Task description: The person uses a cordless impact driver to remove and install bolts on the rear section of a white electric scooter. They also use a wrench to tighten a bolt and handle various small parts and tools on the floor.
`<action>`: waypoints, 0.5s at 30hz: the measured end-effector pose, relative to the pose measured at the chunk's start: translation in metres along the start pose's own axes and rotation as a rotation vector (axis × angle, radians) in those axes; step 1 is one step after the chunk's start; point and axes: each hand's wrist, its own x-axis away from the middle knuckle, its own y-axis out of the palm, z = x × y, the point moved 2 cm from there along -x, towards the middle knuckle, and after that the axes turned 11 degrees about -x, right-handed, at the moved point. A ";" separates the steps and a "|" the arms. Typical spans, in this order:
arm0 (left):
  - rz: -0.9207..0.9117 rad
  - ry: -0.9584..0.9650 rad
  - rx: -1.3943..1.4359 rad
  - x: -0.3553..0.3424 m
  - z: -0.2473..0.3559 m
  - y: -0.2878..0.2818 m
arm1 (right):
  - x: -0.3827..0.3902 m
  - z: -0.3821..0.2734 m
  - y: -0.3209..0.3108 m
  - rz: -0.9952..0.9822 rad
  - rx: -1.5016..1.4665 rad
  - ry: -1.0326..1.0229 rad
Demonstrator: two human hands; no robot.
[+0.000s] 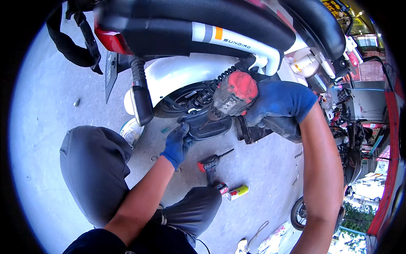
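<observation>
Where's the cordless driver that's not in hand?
The other cordless driver lies on the ground below centre in the head view, below and right of the left hand, its base next to the yellow-green can.

Dark lettering [237, 43] marks the white side panel [234, 35] of the motorbike [190, 68]. A yellow sign [333, 6], upper right, bears illegible characters.

Blk/red pwr driver [209, 164] on gray floor [40, 165], ylw can [238, 192] right by its batt; sm metal cyl [76, 102] off to far L; bkgd R: dk motorbike [352, 167], spoked whl [299, 213] lower, red beam [392, 169], grn foliage [356, 219] nr bottom R
</observation>
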 end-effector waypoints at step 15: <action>-0.001 0.012 0.037 0.000 0.001 0.002 | -0.002 0.004 0.001 0.041 0.040 -0.049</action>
